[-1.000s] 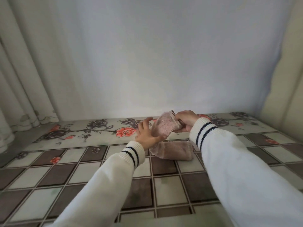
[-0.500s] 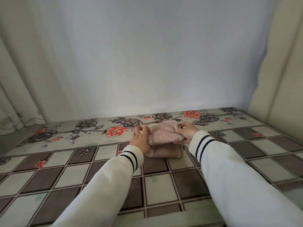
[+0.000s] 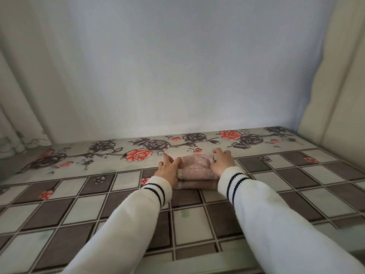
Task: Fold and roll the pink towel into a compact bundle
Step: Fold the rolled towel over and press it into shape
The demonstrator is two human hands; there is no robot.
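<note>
I have the pink towel folded thick on the tabletop, between my hands. Left hand and right hand press flat on its ends, each grip spread wide, to keep layers from springing open.

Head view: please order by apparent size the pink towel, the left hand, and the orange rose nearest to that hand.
1. pink towel, clearly the largest.
2. left hand.
3. orange rose, slightly smaller than the hand; it lies farther from the camera, so this ranking is unsure.
</note>
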